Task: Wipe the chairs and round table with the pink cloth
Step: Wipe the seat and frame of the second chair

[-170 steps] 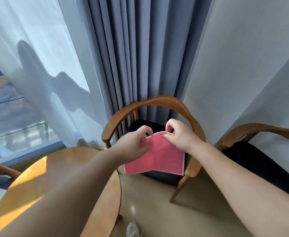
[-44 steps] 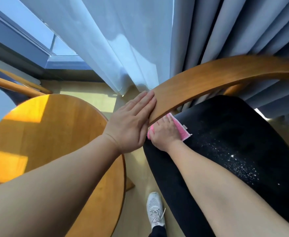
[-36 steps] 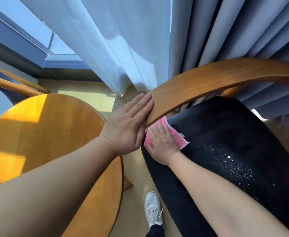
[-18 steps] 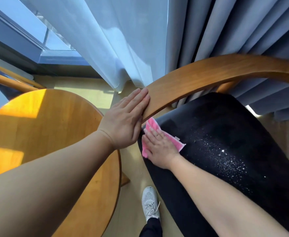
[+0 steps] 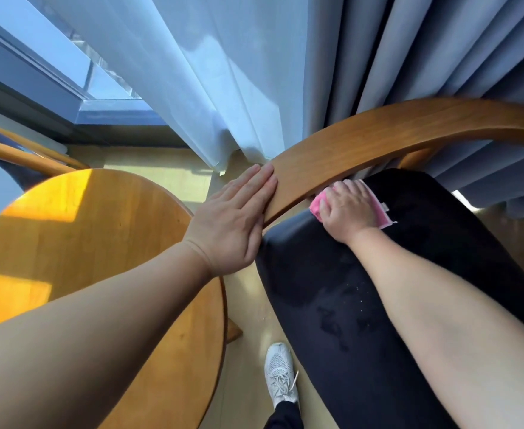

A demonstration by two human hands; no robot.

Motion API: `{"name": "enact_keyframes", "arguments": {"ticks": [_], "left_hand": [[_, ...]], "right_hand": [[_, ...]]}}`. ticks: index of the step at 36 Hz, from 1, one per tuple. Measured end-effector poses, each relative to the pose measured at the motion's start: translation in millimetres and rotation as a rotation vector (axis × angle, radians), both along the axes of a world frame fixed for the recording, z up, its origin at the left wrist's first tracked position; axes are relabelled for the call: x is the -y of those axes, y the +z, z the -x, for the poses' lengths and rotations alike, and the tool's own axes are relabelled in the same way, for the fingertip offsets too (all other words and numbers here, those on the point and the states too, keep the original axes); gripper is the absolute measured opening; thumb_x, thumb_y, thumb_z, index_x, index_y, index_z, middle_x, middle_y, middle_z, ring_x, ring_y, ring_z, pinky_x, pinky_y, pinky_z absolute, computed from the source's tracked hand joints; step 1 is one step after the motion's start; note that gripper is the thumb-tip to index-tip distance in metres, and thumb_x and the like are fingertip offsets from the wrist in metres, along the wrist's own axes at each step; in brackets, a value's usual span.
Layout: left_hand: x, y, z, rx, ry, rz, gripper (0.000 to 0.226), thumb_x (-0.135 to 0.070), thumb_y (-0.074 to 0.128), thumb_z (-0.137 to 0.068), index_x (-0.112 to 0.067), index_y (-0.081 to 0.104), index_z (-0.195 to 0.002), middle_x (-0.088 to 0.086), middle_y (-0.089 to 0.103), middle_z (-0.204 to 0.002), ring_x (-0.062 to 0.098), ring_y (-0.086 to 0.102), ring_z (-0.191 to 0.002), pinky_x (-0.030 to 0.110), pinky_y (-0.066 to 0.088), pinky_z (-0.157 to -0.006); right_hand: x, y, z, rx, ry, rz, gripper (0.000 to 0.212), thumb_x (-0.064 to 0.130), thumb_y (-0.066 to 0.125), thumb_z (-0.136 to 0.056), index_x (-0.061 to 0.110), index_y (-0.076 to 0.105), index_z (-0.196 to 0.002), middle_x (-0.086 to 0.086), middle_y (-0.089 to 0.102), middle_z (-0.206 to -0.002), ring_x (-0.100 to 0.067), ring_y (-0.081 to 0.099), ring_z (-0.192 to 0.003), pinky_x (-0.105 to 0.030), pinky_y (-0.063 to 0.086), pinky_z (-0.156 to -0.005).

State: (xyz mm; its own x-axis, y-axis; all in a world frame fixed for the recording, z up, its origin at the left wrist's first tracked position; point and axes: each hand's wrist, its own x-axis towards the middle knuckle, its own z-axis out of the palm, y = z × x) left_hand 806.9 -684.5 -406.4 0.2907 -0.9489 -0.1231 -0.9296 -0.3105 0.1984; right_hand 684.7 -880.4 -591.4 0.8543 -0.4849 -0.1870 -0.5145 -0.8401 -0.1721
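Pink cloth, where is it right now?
In the head view, right of centre: the pink cloth lies on the black chair seat under the right hand, just below the curved wooden armrest.

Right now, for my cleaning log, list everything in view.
chair: one, wooden rail and black seat, at right
pink cloth: one, pink, on the seat beneath the rail
round table: one, wooden, at left
second chair: one, wooden rails, far left, partly seen
sheer curtain: one, white, top centre
heavy curtain: one, grey, top right
shoe: one, white, bottom centre
left hand: one, flat against the rail's end
right hand: one, pressing the cloth on the seat
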Motion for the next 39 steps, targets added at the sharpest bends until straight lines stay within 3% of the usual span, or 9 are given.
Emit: {"name": "enact_keyframes", "arguments": {"ticks": [4,7,9,11,14,20,26,33,39], "left_hand": [[7.5,5.5,-0.1,-0.07,0.032,0.031,0.052,-0.029,0.036,-0.09,-0.007,0.046,-0.136,0.011,0.043,-0.144,0.026,0.04,-0.132,0.034,0.031,-0.108],[35.0,7.0,-1.2,-0.137,0.068,0.07,0.038,-0.025,0.042,-0.091,-0.007,0.053,-0.124,0.011,0.047,-0.132,0.024,0.048,-0.114,0.029,0.038,-0.095],[56.0,4.2,3.8,-0.108,0.014,0.081,0.041,-0.021,0.044,-0.091,-0.004,0.051,-0.128,0.015,0.046,-0.135,0.03,0.046,-0.118,0.031,0.034,-0.1],[68.6,-0.8,7.4,-0.029,-0.075,0.071,0.05,-0.025,0.038,-0.091,-0.001,0.047,-0.135,0.016,0.042,-0.144,0.035,0.039,-0.131,0.036,0.026,-0.112],[68.6,-4.8,7.2,0.016,-0.139,0.023,0.058,-0.031,0.031,-0.093,-0.006,0.034,-0.145,0.011,0.03,-0.153,0.027,0.022,-0.143,0.038,0.013,-0.118],[72.1,-4.9,6.5,-0.003,-0.133,-0.002,0.058,-0.033,0.026,-0.094,-0.009,0.029,-0.148,0.009,0.026,-0.154,0.018,0.017,-0.143,0.035,0.01,-0.119],[71.0,-7.2,7.7,0.005,-0.141,0.059,0.055,-0.016,0.044,-0.091,-0.005,0.035,-0.144,0.012,0.031,-0.151,0.024,0.024,-0.142,0.039,0.017,-0.118],[76.3,-5.7,7.7,0.025,-0.132,0.048,0.053,-0.019,0.039,-0.093,-0.005,0.036,-0.144,0.013,0.031,-0.151,0.025,0.025,-0.142,0.038,0.016,-0.118],[76.7,-6.7,7.4,0.026,-0.138,0.048,0.054,-0.022,0.035,-0.094,-0.005,0.035,-0.145,0.013,0.031,-0.151,0.026,0.026,-0.142,0.043,0.021,-0.117]], "right_hand": [[-11.2,2.6,4.9,-0.027,0.01,-0.019,0.046,0.036,0.021,-0.096,0.014,0.054,-0.12,-0.013,0.048,-0.139,-0.032,0.027,-0.142,-0.047,0.009,-0.121],[-26.4,3.0,11.1,-0.092,0.047,-0.089,0.059,0.041,0.017,-0.097,0.013,0.036,-0.146,-0.013,0.027,-0.157,-0.031,0.008,-0.149,-0.045,-0.003,-0.122],[-47.1,0.2,16.5,-0.107,0.128,-0.117,0.068,0.045,0.013,-0.094,0.013,0.023,-0.153,-0.013,0.016,-0.161,-0.031,-0.001,-0.15,-0.045,-0.007,-0.121],[-71.5,-3.3,20.1,-0.065,0.209,-0.119,0.07,0.047,0.02,-0.095,0.007,0.027,-0.151,-0.017,0.021,-0.159,-0.034,0.005,-0.149,-0.048,-0.002,-0.121],[-90.9,-4.8,22.7,-0.043,0.283,-0.109,0.068,0.048,0.027,-0.095,0.003,0.037,-0.146,-0.018,0.032,-0.154,-0.035,0.017,-0.147,-0.047,-0.004,-0.12],[-75.7,-10.6,20.8,-0.127,0.333,-0.075,0.073,0.054,0.008,-0.095,0.012,0.016,-0.154,-0.011,0.006,-0.162,-0.027,-0.006,-0.15,-0.04,-0.029,-0.111],[-34.3,-17.2,28.5,-0.133,0.283,-0.053,0.068,0.05,0.001,-0.094,0.017,0.005,-0.154,-0.004,-0.003,-0.163,-0.019,-0.017,-0.147,-0.033,-0.037,-0.105],[33.5,-13.2,42.7,-0.06,0.147,-0.101,0.07,0.051,0.001,-0.095,0.017,0.014,-0.155,-0.005,0.0,-0.163,-0.018,-0.012,-0.149,-0.031,-0.016,-0.117],[92.4,-1.0,62.4,-0.075,-0.048,-0.096,0.067,0.048,0.009,-0.096,0.017,0.025,-0.153,-0.009,0.015,-0.162,-0.022,0.011,-0.15,-0.034,0.004,-0.122]]}}
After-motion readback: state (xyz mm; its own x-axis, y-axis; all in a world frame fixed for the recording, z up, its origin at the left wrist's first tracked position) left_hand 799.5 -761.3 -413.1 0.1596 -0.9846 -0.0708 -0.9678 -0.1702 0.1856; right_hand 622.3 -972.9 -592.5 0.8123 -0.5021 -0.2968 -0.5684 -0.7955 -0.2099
